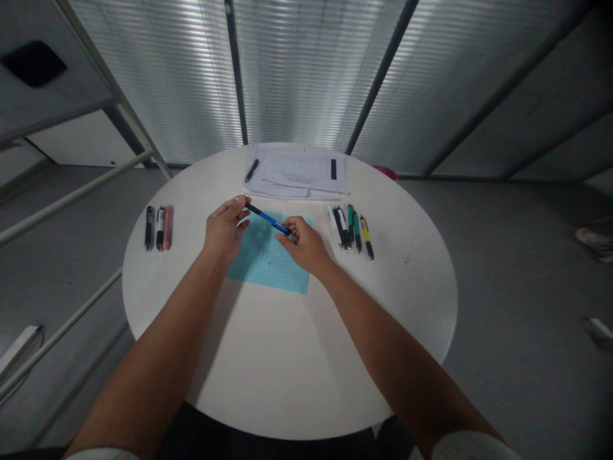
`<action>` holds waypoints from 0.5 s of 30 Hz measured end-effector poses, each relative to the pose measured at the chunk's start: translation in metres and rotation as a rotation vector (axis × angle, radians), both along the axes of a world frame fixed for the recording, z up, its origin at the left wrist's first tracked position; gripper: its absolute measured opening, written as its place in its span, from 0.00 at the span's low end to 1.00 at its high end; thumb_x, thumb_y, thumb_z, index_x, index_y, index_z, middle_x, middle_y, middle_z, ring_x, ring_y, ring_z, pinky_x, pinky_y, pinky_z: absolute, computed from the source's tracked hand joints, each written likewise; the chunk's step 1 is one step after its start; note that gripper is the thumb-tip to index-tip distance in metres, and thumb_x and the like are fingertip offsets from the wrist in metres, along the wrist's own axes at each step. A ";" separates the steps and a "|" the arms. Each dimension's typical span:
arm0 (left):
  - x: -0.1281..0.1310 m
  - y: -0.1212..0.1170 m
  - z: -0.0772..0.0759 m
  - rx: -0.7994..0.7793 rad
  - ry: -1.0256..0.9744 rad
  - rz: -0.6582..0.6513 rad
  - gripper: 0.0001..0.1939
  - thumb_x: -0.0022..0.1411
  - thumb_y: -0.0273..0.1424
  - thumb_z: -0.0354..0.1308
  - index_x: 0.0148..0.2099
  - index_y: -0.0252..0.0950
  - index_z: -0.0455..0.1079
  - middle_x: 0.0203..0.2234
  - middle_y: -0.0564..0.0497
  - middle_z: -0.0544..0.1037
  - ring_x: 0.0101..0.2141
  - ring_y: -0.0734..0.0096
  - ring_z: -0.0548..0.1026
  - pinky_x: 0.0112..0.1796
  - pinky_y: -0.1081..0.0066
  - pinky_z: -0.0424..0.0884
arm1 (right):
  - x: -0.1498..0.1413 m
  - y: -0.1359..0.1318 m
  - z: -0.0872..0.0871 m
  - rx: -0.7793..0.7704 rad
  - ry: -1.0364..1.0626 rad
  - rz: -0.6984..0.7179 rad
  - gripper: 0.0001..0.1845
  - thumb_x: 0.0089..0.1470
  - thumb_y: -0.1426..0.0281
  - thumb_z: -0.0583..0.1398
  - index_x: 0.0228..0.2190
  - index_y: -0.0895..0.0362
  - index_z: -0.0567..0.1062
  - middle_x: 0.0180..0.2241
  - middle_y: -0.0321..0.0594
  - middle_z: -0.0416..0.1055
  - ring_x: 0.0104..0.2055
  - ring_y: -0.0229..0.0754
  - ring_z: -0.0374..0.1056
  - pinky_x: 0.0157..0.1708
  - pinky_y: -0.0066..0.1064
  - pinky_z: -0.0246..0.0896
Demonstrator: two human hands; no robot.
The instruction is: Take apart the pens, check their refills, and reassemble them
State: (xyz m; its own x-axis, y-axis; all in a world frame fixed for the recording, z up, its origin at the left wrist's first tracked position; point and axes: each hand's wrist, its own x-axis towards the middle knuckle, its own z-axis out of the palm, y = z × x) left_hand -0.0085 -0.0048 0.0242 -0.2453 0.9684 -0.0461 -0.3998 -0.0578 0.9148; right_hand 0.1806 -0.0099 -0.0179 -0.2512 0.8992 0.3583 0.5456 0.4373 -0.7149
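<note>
While L hand (pixel 224 229) & R hand (pixel 306 246) pinch blue pen (pixel 267 218) over blue sheet (pixel 268 271), work's prob. midway: pen trio (pixel 159 229) nr L edge of table (pixel 287 358), other pens (pixel 351 227) twd R edge, this one not yet down.

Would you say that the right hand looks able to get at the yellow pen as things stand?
Probably yes: the yellow pen lies to the right of the right hand, with nothing visible over it, though that hand holds the blue pen and would likely need to release it first.
</note>
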 end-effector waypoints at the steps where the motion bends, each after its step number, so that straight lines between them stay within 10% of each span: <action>1: 0.000 0.000 0.000 -0.001 -0.006 -0.001 0.13 0.50 0.38 0.67 0.36 0.39 0.74 0.46 0.49 0.77 0.37 0.71 0.72 0.35 0.71 0.64 | 0.000 0.001 -0.001 0.005 -0.003 -0.003 0.14 0.57 0.60 0.61 0.44 0.50 0.70 0.38 0.36 0.74 0.33 0.40 0.69 0.35 0.32 0.61; 10: -0.003 0.002 -0.003 0.013 0.015 -0.027 0.13 0.51 0.40 0.67 0.37 0.40 0.73 0.48 0.48 0.77 0.41 0.67 0.73 0.37 0.70 0.65 | 0.002 0.000 0.003 -0.017 0.056 0.081 0.12 0.64 0.60 0.51 0.40 0.52 0.71 0.32 0.37 0.75 0.34 0.41 0.69 0.37 0.33 0.61; 15: 0.000 0.001 -0.003 0.034 0.018 -0.050 0.11 0.49 0.38 0.69 0.34 0.40 0.75 0.44 0.51 0.79 0.36 0.71 0.74 0.37 0.70 0.66 | 0.003 0.006 0.002 -0.159 0.498 0.033 0.16 0.60 0.53 0.55 0.37 0.52 0.71 0.26 0.31 0.70 0.20 0.33 0.60 0.23 0.27 0.55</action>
State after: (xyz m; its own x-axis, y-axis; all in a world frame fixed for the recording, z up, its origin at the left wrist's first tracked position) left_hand -0.0089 -0.0038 0.0216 -0.1974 0.9803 -0.0084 -0.3860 -0.0699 0.9198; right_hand 0.1840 -0.0035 -0.0161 -0.1142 0.9465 0.3017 0.1099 0.3139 -0.9431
